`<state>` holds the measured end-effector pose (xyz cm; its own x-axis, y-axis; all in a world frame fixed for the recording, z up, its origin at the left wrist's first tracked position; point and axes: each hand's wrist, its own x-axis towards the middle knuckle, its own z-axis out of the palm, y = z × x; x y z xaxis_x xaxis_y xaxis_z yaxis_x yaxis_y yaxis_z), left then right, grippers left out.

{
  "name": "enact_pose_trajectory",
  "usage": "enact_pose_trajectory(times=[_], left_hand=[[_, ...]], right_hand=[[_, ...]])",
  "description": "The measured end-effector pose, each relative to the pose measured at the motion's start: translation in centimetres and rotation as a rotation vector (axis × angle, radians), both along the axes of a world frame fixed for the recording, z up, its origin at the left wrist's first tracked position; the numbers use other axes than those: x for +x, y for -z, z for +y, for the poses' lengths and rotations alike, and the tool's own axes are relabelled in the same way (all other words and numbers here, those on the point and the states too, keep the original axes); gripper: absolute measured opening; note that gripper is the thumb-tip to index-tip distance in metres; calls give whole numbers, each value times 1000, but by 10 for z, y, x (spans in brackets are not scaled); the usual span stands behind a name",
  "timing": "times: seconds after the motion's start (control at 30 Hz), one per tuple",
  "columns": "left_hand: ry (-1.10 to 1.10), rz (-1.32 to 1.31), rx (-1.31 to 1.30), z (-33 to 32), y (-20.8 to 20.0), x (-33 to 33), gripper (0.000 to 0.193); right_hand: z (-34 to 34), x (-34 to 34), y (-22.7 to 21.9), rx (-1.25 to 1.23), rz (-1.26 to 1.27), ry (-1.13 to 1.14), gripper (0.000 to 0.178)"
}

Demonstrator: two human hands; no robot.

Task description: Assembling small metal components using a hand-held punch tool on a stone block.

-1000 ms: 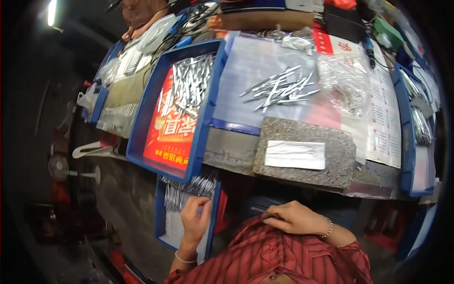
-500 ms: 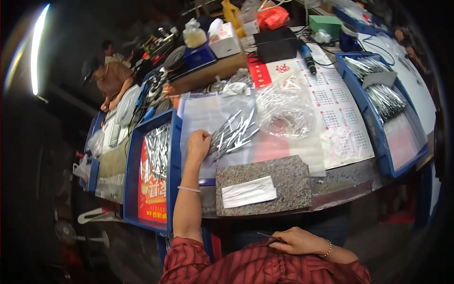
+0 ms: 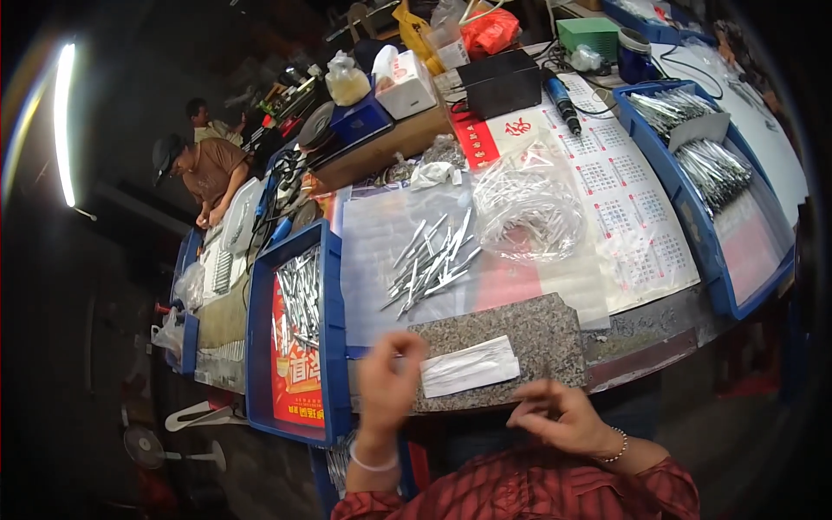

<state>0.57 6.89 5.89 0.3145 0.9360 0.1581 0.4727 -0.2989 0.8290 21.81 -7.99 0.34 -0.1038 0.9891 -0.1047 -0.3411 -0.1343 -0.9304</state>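
My left hand [image 3: 392, 381], smeared by motion, is over the near left corner of a speckled stone slab [image 3: 555, 325]; its fingers look curled, but what they hold, if anything, does not show. By the slab's near edge my right hand [image 3: 562, 418] is closed, with a thin dark tool, blurred, between its fingers. A folded white cloth or paper pad [image 3: 471, 367] lies on the slab between the two hands. Beyond the slab, a loose pile of slender silvery metal pieces [image 3: 431, 269] rests on clear plastic sheeting [image 3: 368, 260].
At left stands a blue bin [image 3: 334, 329] with more metal pieces; at right, another blue bin [image 3: 685, 225] holds packed bundles. A clear bag [image 3: 530, 212] of pale pieces lies on a calendar sheet [image 3: 637, 208]. A blue power tool [image 3: 562, 102] sits behind. A person [image 3: 212, 169] works at far left.
My left hand has drawn back from the metal pile toward the slab. My right hand has risen from my lap to the slab's near edge, and the view has shifted slightly.
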Motion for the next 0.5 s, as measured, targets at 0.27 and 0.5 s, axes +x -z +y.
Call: enact_pose_trajectory(times=[0.27,0.5], left_hand=[[481,-166,-167,-67,2,23,13],[389,-701,-287,-73,14,3,19]], right_hand=[[8,8,-19,72,-7,78,15],[14,13,-34,-163,32,-21,6]])
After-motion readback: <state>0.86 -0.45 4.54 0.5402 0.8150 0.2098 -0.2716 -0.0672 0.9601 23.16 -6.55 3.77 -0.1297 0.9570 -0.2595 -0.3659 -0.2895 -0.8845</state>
